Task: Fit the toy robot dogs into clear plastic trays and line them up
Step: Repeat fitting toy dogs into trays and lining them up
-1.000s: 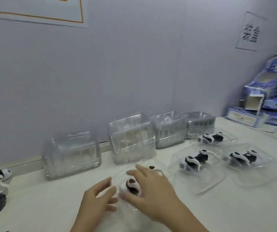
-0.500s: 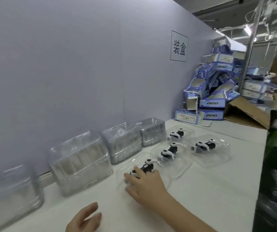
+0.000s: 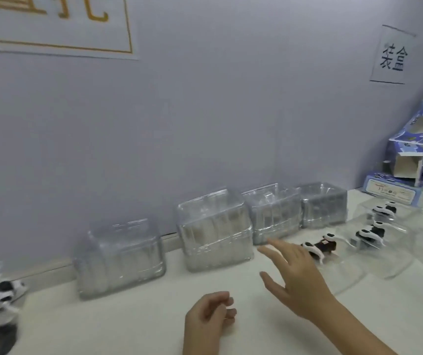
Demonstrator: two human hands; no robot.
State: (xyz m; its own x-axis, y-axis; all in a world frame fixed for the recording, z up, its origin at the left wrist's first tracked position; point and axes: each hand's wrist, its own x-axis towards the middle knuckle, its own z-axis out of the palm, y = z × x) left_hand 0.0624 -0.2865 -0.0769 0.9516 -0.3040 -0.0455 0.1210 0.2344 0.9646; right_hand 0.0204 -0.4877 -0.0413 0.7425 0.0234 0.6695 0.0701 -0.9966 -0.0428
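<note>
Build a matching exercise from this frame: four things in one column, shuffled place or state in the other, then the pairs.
Things
1. right hand
2. left hand
3. clear tray stacks
4. blue boxes

Place or state
A. in a row behind both hands
B. piled at the far right
C. fingers spread, holding nothing
D. fingers loosely curled, nearest the camera

Pairs: 1-C, 2-D, 3-A, 4-B
</note>
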